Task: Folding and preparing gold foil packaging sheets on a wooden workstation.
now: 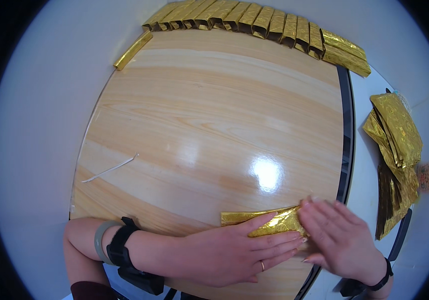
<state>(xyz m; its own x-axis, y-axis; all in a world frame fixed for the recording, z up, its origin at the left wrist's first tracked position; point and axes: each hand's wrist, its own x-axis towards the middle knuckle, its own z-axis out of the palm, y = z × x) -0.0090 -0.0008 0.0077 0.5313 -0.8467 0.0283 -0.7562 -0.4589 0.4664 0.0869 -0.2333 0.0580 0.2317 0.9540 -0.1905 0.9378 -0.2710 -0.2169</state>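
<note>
A shiny gold foil paper piece (274, 227), folded long and narrow, lies on the wooden table near its front edge. My left hand (232, 250) rests on it with the fingers stretched out toward the right, pressing it down. Against its right end lies my right hand (339, 240), fingers extended and thumb apart, the fingertips on the foil. That end is partly hidden beneath the fingers. The far-left end of the piece shows flat folded layers.
Along the table's (214, 115) far edge stands a row of gold foil box shapes (249, 20). A thin gold strip (133, 50) lies at the far left. A white twisted tie (110, 168) sits left. Stacked gold foil sheets (397, 135) and a clear tub (427, 176) are at right.
</note>
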